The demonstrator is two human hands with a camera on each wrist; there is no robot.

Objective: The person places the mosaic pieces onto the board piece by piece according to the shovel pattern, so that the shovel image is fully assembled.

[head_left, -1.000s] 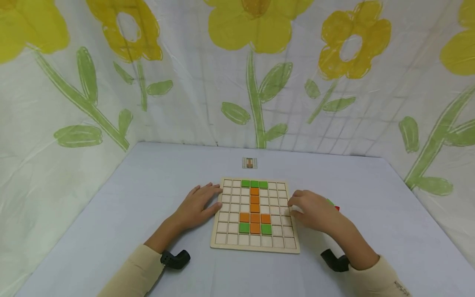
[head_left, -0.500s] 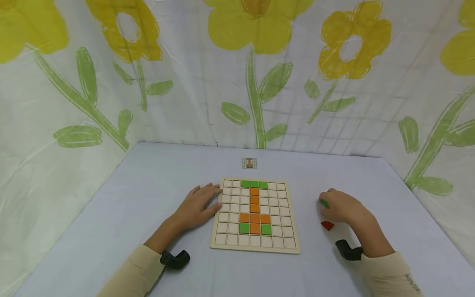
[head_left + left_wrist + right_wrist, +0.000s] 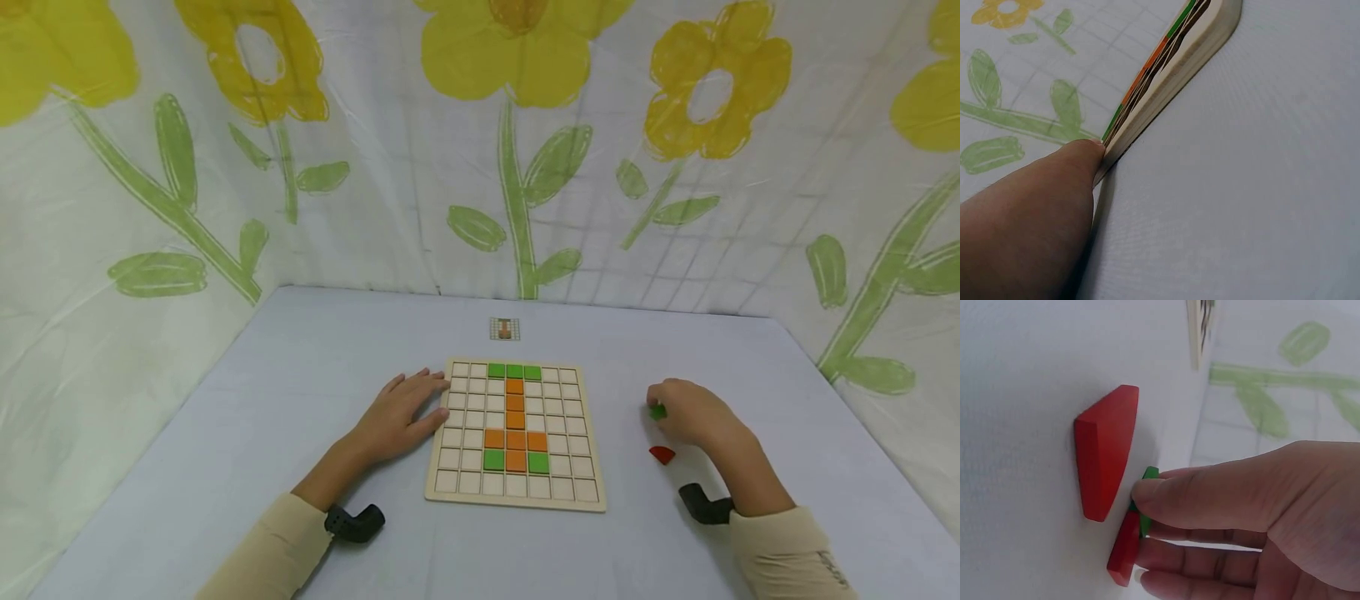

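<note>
A square wooden grid board (image 3: 562, 489) lies mid-table, with orange tiles (image 3: 515, 420) down its centre column and green tiles (image 3: 493, 460) near both ends. Along its left edge rests my left hand (image 3: 397, 421), fingers extended; the left wrist view has the thumb (image 3: 1079, 165) at the board's side. Right of the board, my right hand (image 3: 693, 412) pinches a small green piece (image 3: 1151, 472) between thumb and fingers, low over the table. A red quarter-round piece (image 3: 662, 455) lies just nearer me. In the right wrist view another red piece (image 3: 1124, 550) shows under the fingers, against the green one.
Behind the board lies a small pattern card (image 3: 504, 329) with a grid picture. The white tabletop (image 3: 337, 333) ends at a hanging cloth (image 3: 390, 208) painted with yellow flowers. A black device (image 3: 355, 524) is strapped on the left wrist, another (image 3: 705, 505) on the right.
My right hand has moved right, from the board's right edge to the loose pieces, and has taken hold of the green piece. The red quarter-round piece came into view. The left hand stayed put.
</note>
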